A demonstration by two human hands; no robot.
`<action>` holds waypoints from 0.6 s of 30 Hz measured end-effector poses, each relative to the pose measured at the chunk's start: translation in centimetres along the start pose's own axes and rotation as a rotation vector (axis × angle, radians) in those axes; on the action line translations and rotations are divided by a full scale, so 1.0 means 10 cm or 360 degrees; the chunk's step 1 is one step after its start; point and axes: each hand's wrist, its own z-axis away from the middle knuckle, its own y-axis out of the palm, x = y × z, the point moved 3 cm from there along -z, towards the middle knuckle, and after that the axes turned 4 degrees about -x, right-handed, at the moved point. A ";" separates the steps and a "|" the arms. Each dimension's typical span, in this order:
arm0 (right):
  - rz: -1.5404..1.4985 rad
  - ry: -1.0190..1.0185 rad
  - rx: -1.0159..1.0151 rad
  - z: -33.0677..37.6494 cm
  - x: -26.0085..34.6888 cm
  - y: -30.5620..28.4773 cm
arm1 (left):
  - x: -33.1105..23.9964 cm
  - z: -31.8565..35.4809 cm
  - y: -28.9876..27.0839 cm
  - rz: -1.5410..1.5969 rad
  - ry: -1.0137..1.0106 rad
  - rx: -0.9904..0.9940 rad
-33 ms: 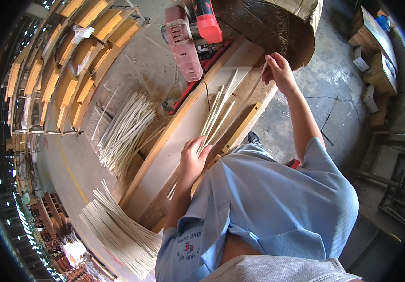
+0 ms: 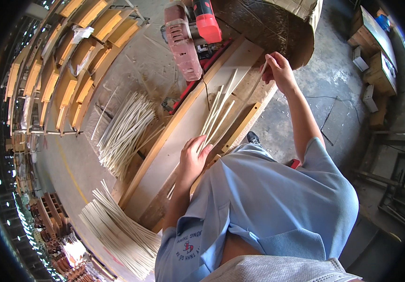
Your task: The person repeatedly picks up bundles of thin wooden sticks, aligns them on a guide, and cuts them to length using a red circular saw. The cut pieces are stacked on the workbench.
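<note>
My left hand [image 2: 194,157] is closed around several thin pale wooden sticks [image 2: 215,114], which fan out beyond its fingers over a long wooden board. Farther off and to the right, my right hand [image 2: 278,71] pinches the upper end of a single thin wooden stick [image 2: 258,83]. That stick slants down toward the left hand; its lower end is hard to make out. Under both hands runs the long board [image 2: 162,152], edged by a wooden strip on its left. A yellowish wooden bar [image 2: 242,128] with small holes lies along its right side.
A dusty red power saw [image 2: 183,47] stands at the board's far end. Left of the board lie a loose heap of sticks [image 2: 126,129] and a nearer bundle [image 2: 120,230]. Racks of curved wooden parts [image 2: 63,94] rise at far left. A large cardboard box [image 2: 306,42] sits beyond my right hand.
</note>
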 end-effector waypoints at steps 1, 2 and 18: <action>0.0001 0.0002 0.0001 0.02 0.04 0.01 | -0.08 -0.04 -0.03 0.0023 -0.0033 0.0058; 0.0000 0.0029 -0.0020 0.04 0.07 0.02 | -0.15 -0.06 -0.06 0.0043 -0.0061 0.0117; 0.1716 -0.1191 0.1197 0.35 0.32 0.37 | 0.03 0.09 -0.48 -0.0029 -0.0121 0.0024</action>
